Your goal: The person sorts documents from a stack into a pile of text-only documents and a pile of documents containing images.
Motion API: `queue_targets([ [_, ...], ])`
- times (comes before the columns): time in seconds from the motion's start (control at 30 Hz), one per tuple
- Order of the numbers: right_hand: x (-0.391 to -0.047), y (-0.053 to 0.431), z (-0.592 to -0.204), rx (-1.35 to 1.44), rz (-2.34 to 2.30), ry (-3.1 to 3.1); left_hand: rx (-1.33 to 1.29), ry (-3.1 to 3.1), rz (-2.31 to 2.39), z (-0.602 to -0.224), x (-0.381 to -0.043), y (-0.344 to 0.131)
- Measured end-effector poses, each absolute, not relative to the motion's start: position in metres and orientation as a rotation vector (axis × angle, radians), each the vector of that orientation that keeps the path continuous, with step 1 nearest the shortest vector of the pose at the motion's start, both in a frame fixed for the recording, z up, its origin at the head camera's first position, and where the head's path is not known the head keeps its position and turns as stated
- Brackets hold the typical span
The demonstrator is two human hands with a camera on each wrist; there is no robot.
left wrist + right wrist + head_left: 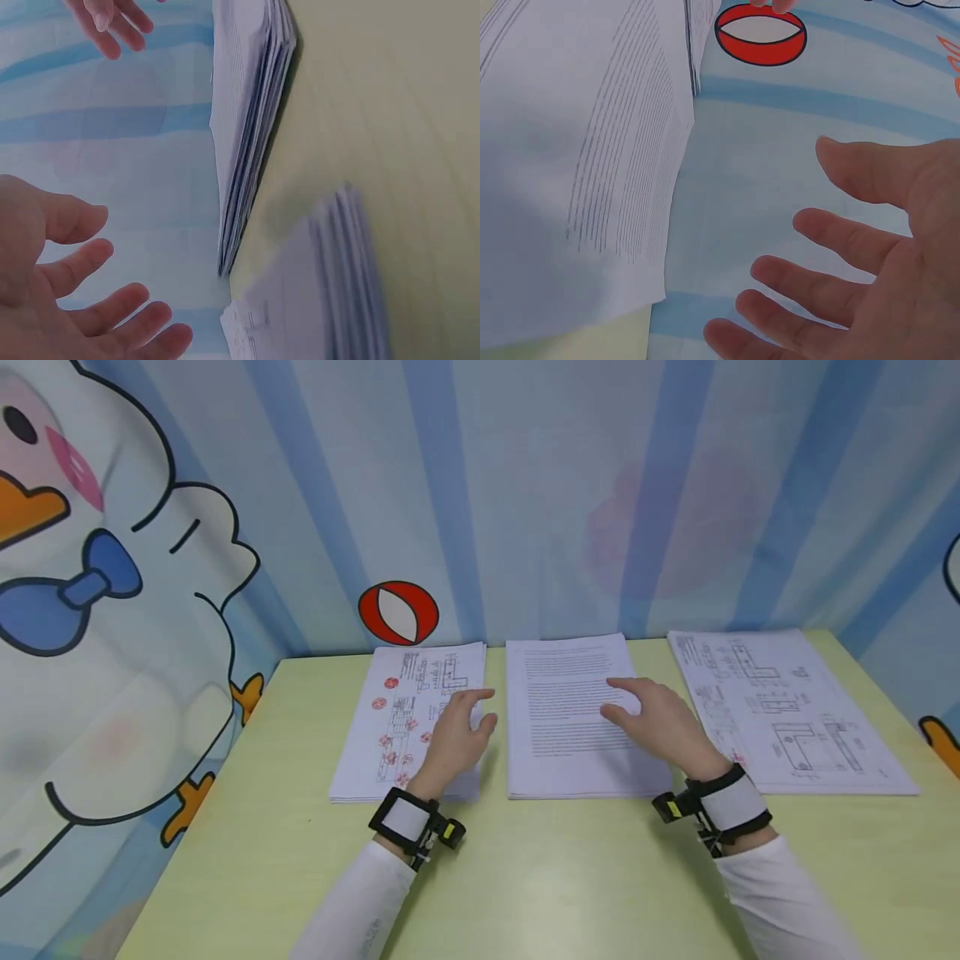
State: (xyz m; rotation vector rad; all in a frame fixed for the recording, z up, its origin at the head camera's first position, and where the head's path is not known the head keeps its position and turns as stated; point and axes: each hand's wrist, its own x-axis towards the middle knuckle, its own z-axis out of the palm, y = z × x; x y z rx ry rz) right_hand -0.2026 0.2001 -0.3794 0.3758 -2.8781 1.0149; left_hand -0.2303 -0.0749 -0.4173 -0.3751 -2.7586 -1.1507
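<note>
Three stacks of paper lie side by side. The left stack (390, 727) bears line drawings and red stamps, the middle stack (562, 718) has rows of printed text, and the right stack (802, 702) carries technical drawings. Over the right part of the left stack hovers my left hand (453, 735), thumb and fingers spread apart with nothing between them. My right hand (667, 718) is above the right side of the middle stack, its fingers (817, 292) loosely extended and holding nothing. In the left wrist view, layered sheet edges show along the middle stack (251, 127).
The stacks rest on a pale yellow-green table (540, 877), near its back edge. Right behind it hangs a blue striped curtain (540, 510) with a printed white duck (135, 693) and a red ball. Each wrist wears a strapped camera (450, 832).
</note>
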Motion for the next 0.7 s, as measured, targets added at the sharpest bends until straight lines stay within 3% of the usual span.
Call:
queue_targets([
  [0.47, -0.195, 0.296, -0.383, 0.188, 0.987, -2.955, -0.812, -2.889, -1.142, -0.405, -0.217, 0.022],
  [0.7, -0.193, 0.340, -0.391, 0.004, 0.941, -3.020, -0.876, -2.853, -1.292, -0.405, -0.220, 0.057],
])
